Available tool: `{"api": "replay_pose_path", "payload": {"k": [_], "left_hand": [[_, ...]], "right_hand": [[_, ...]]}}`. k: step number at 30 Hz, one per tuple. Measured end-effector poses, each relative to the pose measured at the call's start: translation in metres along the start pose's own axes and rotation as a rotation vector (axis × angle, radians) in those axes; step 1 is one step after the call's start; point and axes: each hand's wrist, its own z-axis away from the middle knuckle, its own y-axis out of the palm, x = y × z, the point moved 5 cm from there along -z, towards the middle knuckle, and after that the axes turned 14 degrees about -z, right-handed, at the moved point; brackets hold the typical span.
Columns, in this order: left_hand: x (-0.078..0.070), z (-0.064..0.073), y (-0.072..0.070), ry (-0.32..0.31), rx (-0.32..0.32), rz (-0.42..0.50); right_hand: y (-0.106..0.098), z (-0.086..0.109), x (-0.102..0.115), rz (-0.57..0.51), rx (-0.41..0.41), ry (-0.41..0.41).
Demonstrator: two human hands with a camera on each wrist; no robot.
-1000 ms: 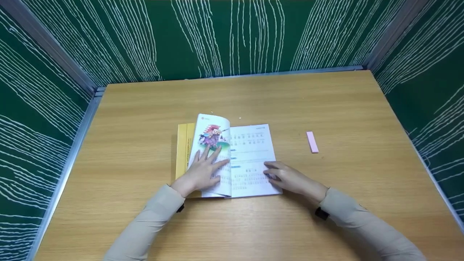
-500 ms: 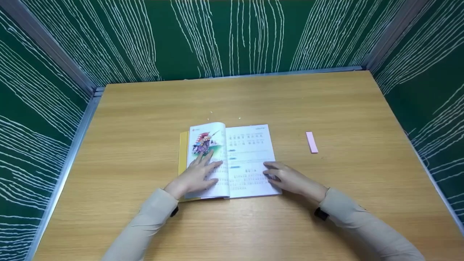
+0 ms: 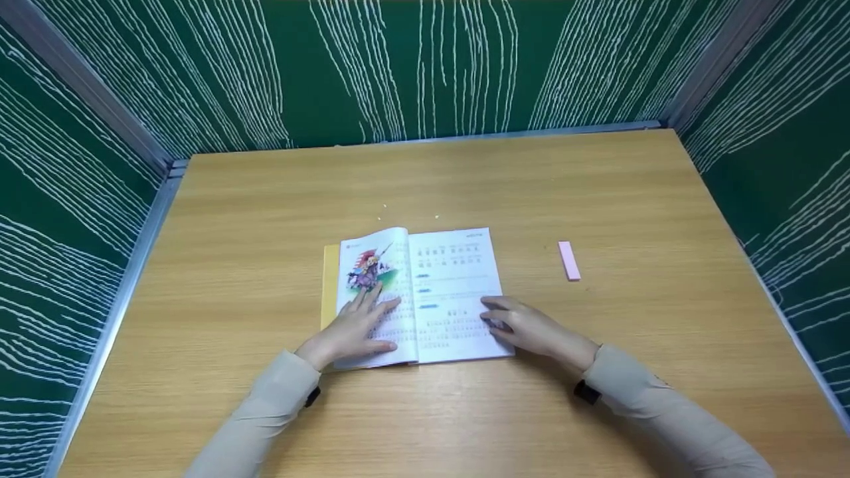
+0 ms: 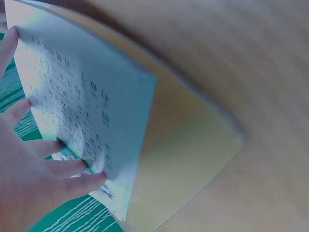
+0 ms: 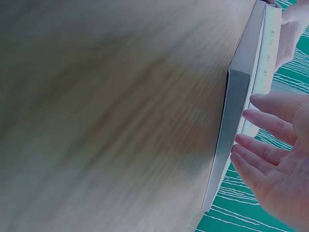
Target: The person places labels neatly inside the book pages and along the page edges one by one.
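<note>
An open book (image 3: 458,292) lies on the table, its left page carrying a colourful picture of a figure and its right page lines of print. A yellow cover (image 3: 329,279) sticks out beyond the left page. My left hand (image 3: 348,332) rests spread on the left page, fingertips just below the picture. In the left wrist view its fingers (image 4: 63,167) lie extended over the printed page (image 4: 72,96). At the book's right edge, my right hand (image 3: 531,326) touches the right page with its fingertips. The right wrist view shows those fingers (image 5: 263,147) against the book's side (image 5: 231,111).
A pink strip-shaped block (image 3: 569,261) lies on the wooden table (image 3: 265,199) to the right of the book. Small white crumbs (image 3: 437,216) lie beyond the book's top edge. Green panels with white wavy lines (image 3: 458,66) stand around the table.
My left hand has moved left and slightly towards me, and the raised, curving left page has come down flatter. My right hand stays at the right edge.
</note>
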Motion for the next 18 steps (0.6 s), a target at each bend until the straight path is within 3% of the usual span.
{"api": "replay_pose_path", "payload": {"k": [9, 18], "left_hand": [[0.003, 0.001, 0.008, 0.012, -0.007, 0.010], [0.005, 0.000, 0.014, 0.027, -0.021, 0.007]], "right_hand": [[-0.002, 0.000, -0.001, -0.003, -0.017, 0.009], [-0.021, 0.007, -0.009, 0.039, -0.137, -0.045]]}}
